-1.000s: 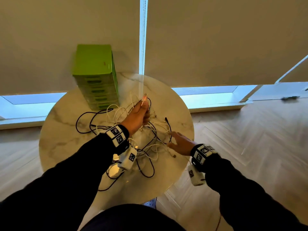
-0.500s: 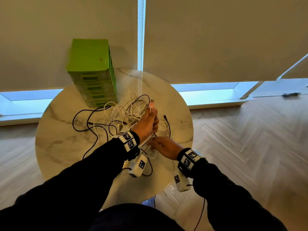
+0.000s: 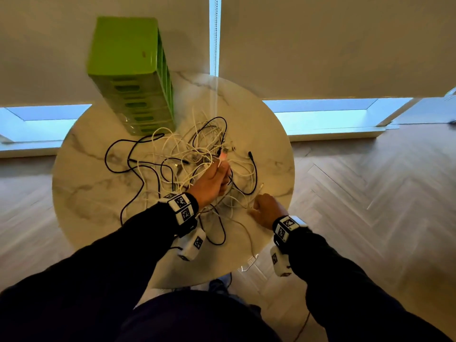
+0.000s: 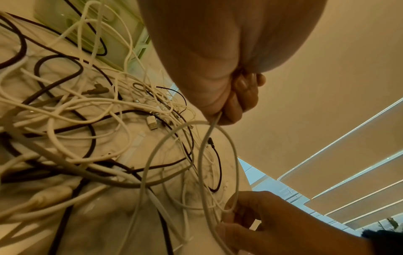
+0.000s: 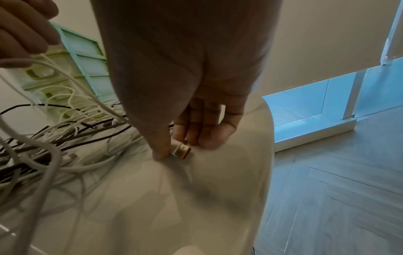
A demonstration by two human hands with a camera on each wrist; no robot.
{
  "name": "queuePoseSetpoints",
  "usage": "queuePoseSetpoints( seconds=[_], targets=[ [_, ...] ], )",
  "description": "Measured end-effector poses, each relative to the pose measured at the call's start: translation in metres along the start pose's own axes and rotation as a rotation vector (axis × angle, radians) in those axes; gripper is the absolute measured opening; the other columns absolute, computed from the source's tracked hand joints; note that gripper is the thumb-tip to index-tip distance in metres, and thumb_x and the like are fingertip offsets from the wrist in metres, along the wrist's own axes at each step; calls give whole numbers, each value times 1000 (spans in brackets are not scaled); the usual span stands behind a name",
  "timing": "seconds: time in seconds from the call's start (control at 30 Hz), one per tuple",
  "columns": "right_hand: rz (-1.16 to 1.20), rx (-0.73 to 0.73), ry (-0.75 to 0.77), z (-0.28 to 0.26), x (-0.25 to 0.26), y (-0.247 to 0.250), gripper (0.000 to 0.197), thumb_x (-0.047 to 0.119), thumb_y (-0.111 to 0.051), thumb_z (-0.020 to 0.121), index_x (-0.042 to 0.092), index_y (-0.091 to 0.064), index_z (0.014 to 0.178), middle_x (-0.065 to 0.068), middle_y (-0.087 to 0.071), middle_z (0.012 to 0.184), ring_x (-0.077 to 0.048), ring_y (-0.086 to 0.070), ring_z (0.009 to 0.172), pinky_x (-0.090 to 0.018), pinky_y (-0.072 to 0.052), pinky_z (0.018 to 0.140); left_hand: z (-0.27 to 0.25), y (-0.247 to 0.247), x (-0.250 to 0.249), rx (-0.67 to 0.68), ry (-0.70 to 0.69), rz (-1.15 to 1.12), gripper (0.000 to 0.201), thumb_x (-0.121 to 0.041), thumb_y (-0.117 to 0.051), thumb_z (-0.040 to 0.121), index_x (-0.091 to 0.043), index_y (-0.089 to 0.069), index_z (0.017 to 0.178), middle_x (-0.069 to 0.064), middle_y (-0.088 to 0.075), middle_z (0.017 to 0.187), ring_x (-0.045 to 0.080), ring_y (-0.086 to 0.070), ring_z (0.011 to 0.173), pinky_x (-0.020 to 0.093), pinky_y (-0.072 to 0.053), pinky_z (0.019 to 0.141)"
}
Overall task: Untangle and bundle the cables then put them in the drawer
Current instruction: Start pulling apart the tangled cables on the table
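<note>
Two hands deep in this mess right now. Left hand (image 3: pixel 212 180) is lifted over the pile, fingers curled round a white cable (image 4: pixel 207 150) that loops down from my fist. Right hand (image 3: pixel 267 209) is low at the near right edge of the round marble table (image 3: pixel 81 193), pinching a white plug (image 5: pixel 182 149) between thumb and fingers, right against the tabletop. All the other cables (image 3: pixel 177 154), black and white, are one big knot mid-table. Green drawer tower (image 3: pixel 134 77) sits at the far left edge, all its drawers pushed in, cables touching its base.
</note>
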State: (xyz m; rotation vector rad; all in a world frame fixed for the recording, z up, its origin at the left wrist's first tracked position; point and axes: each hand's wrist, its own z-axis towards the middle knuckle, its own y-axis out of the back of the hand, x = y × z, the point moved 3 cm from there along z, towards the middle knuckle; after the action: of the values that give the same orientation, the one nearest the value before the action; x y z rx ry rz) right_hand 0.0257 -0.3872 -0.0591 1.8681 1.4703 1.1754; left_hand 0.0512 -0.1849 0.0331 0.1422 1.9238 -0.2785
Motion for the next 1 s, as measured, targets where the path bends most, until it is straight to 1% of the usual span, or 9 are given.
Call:
queuePoseSetpoints(
  seconds=[0.1,0.2,0.37,0.47,0.57,0.67,0.8,0.87,1.0],
  targets=[
    [-37,52,5,12,4,7,28,33,-51,96,10,-56,111,-19,-60,119,-37,-60,111,-39,-45,86,2,4,1,-37,-4,23,35,-37,-27,110,-16,-43,86,-5,-29,65,4,-26,50,16,-27,47],
    [40,-37,106,22,13,54,9,20,-52,96,14,-48,100,-24,-65,98,-34,-60,78,-36,-39,68,7,6,-1,-88,-8,32,35,-37,-28,110,-16,-45,87,-8,-33,62,3,-28,47,17,-28,47],
    [328,-254,276,21,52,174,7,22,-60,96,15,-59,97,-3,-70,75,-14,-62,62,-27,-50,63,15,6,-15,-142,-83,25,36,-38,-28,109,-13,-51,100,-12,-35,62,2,-30,50,17,-30,49],
    [444,-210,400,8,88,207,22,31,-67,95,9,-67,90,-1,-71,75,-8,-61,60,-23,-52,60,20,7,-24,-161,-137,50,33,-37,-30,110,-15,-55,111,-1,-31,70,7,-28,56,20,-29,52],
    [549,-149,508,-6,117,197,23,31,-73,91,11,-66,84,-1,-67,69,-11,-59,58,-25,-51,57,21,7,-24,-130,-143,101,20,-31,-42,108,-22,-48,125,3,-36,74,9,-32,58,27,-32,54],
    [641,-107,554,-10,129,174,16,25,-72,92,13,-66,83,5,-65,67,-8,-57,58,-24,-48,57,18,12,-19,-78,-139,171,36,-36,-52,102,-26,-41,135,-8,-41,67,7,-33,52,27,-32,50],
    [775,-127,540,-9,132,155,10,21,-70,94,15,-63,89,1,-67,77,-6,-60,63,-23,-50,61,8,16,-21,-103,-171,203,21,-26,-45,107,-30,-53,126,-20,-47,60,9,-34,54,25,-34,51],
    [846,-195,506,-3,130,145,17,34,-69,93,20,-59,98,0,-68,89,-10,-64,76,-28,-54,69,2,21,-20,-165,-157,155,14,-27,-46,107,-36,-55,112,-17,-45,62,13,-37,59,29,-36,56],
    [757,-285,382,10,118,111,38,53,-52,97,17,-55,109,0,-65,105,-14,-63,99,-39,-52,93,1,25,-17,-245,-87,36,12,-28,-46,106,-27,-56,113,-1,-38,72,12,-37,60,28,-35,57]
  ],
)
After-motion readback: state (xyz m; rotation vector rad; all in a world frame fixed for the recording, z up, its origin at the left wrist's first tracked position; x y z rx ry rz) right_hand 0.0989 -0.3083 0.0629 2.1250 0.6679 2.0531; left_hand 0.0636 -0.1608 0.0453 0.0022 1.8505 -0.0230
